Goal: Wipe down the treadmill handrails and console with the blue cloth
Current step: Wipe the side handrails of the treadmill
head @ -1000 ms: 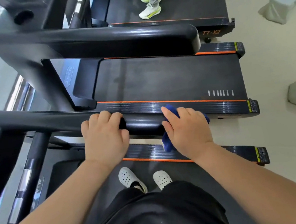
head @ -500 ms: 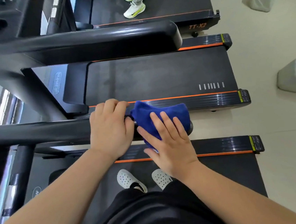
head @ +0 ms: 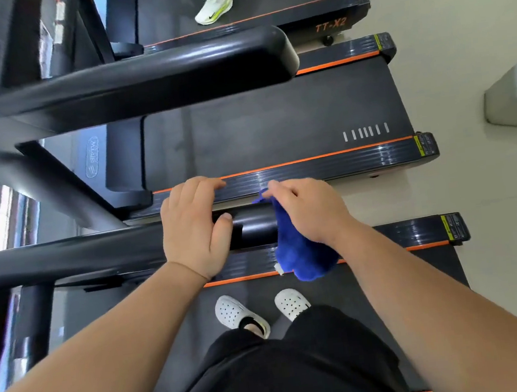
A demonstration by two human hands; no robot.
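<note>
Handrail (head: 66, 257): glossy black bar, rounded section, runs in from the left edge and ends near frame centre. Smooth finish, streaky highlights.

Left hand (head: 194, 231): palm down on the handrail near its free end, fingers curled over the far side, thumb (head: 223, 222) laid along the near face. Clamped on the bar; forearm comes up from the lower left.

Short bare stretch of handrail between the two hands.

Cloth (head: 301, 255): deep blue, fuzzy, bunched. Draped over the handrail's end, most of it hanging below the end, one corner poking up by the right fingertips.

Right hand (head: 311, 209): at the handrail's tip, knuckles up, wrist bent, fingers pinched around the upper part of the cloth. Forearm enters from the lower right.

Below: dark matte belt (head: 202, 345) with an orange edge stripe, two white perforated clogs (head: 290, 302) on it, black shorts at the bottom edge.

Next treadmill (head: 260, 131) beyond: same black deck, ribbed side rail, orange stripe.
</note>
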